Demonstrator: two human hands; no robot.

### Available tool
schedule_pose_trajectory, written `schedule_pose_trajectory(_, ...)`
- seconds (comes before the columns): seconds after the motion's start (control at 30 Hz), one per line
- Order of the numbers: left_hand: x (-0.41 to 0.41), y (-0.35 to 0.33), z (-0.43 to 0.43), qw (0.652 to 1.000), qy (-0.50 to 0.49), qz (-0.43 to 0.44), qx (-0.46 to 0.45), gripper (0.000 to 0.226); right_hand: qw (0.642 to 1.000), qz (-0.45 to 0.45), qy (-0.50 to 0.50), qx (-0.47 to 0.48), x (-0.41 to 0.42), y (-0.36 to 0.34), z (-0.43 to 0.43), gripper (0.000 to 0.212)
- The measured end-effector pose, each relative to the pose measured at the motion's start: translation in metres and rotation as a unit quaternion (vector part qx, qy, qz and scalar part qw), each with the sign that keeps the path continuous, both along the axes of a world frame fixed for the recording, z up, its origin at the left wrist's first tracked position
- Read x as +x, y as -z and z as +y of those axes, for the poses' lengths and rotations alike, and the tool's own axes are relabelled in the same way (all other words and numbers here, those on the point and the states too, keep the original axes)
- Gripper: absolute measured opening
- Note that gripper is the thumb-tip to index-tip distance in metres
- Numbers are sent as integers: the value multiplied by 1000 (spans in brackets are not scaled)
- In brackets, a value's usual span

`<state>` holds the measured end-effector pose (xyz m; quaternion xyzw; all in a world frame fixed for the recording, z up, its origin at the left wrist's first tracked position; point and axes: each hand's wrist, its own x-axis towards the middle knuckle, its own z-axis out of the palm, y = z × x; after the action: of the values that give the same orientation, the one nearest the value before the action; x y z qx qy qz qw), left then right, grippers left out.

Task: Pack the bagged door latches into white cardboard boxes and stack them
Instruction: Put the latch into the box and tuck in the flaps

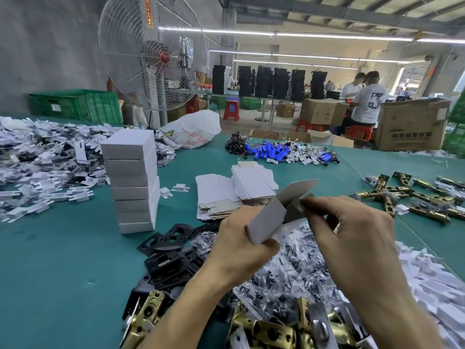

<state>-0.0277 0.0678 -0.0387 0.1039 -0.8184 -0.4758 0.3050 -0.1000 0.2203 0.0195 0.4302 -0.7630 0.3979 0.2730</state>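
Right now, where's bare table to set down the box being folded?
Bare green table left of the black plates, in front of the white box stack. Smaller gap between flat box blanks and blue batteries. Crowded under both hands: bagged parts.

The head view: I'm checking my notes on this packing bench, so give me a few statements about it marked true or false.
1. Both hands hold one white cardboard box. True: the left hand grips its body and the right hand works at its open end.
2. The box in hand is closed. False: a flap stands open.
3. The stack of closed white boxes stands left of the hands. True.
4. The flat box blanks lie on a red stool. False: they lie on the green table.
5. The fan is behind the stack. True.
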Motion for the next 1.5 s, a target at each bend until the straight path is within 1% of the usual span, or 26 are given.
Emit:
schedule_pose_trajectory(0.1, 0, -1, 0, 1000, -8, -19, 6, 20, 999, -19, 7, 27, -3, 3, -2, 24)
schedule_pose_trajectory(0.2, -1, -2, 1, 1000, -6, -27, -7, 17, 997, -37, 18, 63, -5, 6, -2, 29)
schedule_pose_trajectory(0.3, -2, 1, 0, 999, -13, -34, 10, 19, 991, -77, 21, 108, -7, 7, -1, 35)
schedule_pose_trajectory(0.4, -2, 2, -1, 999, -14, -32, 30, 13, 986, -107, 12, 129, -8, 6, 0, 38)
schedule_pose_trajectory(0.47, -1, 0, 0, 998, -3, -23, 53, 16, 989, -102, 9, 109, -8, 5, 2, 37)
schedule_pose_trajectory(0.53, 0, -2, 0, 996, -4, -15, 88, 20, 993, -96, 5, 66, -6, 3, 4, 31)
schedule_pose_trajectory(0.6, 2, -6, -3, 991, -33, 2, 132, 14, 993, -111, 3, 43, -4, 3, 4, 21)
schedule_pose_trajectory(0.63, 4, -9, -5, 987, -51, 14, 154, 15, 991, -124, 2, 55, -5, 5, 3, 15)
schedule_pose_trajectory(0.67, 6, -12, -9, 981, -67, 27, 178, 18, 985, -144, -1, 94, -5, 7, 1, 13)
schedule_pose_trajectory(0.7, 8, -15, -13, 976, -83, 42, 198, 22, 974, -167, -10, 155, -6, 9, -2, 12)
schedule_pose_trajectory(0.77, 14, -21, -24, 965, -119, 75, 221, 25, 926, -195, -35, 322, -8, 9, -15, 1)
schedule_pose_trajectory(0.8, 16, -23, -29, 961, -135, 91, 223, 24, 899, -185, -54, 394, -9, 8, -25, 9)
schedule_pose_trajectory(0.83, 19, -25, -34, 959, -151, 106, 217, 23, 876, -168, -75, 446, -11, 7, -37, 19)
schedule_pose_trajectory(0.9, 22, -29, -42, 955, -185, 130, 193, 20, 851, -136, -108, 496, -11, 8, -67, 30)
schedule_pose_trajectory(0.97, 24, -34, -45, 947, -207, 160, 189, 20, 841, -110, -142, 510, -7, 12, -95, 32)
schedule_pose_trajectory(1.03, 27, -39, -48, 936, -219, 185, 204, 22, 833, -89, -175, 517, 2, 18, -117, 33)
schedule_pose_trajectory(1.1, 29, -43, -51, 928, -218, 205, 223, 24, 830, -41, -213, 514, 15, 24, -135, 34)
schedule_pose_trajectory(1.17, 31, -46, -53, 922, -216, 213, 239, 27, 833, 10, -238, 499, 31, 29, -150, 29)
schedule_pose_trajectory(1.2, 32, -46, -54, 922, -216, 213, 241, 28, 831, 29, -241, 500, 38, 32, -157, 28)
schedule_pose_trajectory(1.27, 33, -45, -53, 922, -212, 213, 244, 27, 806, 54, -234, 541, 49, 41, -170, 39)
schedule_pose_trajectory(1.3, 33, -45, -53, 923, -209, 211, 243, 27, 795, 58, -221, 562, 53, 46, -175, 44)
schedule_pose_trajectory(1.33, 33, -45, -52, 926, -206, 209, 237, 26, 793, 54, -213, 569, 54, 50, -177, 45)
schedule_pose_trajectory(1.37, 33, -45, -51, 929, -205, 206, 230, 26, 802, 44, -211, 557, 54, 54, -178, 43)
schedule_pose_trajectory(1.43, 32, -44, -51, 931, -202, 204, 224, 26, 841, 16, -201, 502, 51, 60, -177, 36)
schedule_pose_trajectory(1.47, 32, -44, -52, 931, -202, 205, 224, 25, 851, 3, -200, 486, 50, 60, -175, 34)
schedule_pose_trajectory(1.5, 32, -44, -52, 931, -201, 206, 224, 23, 853, -4, -203, 482, 50, 59, -174, 33)
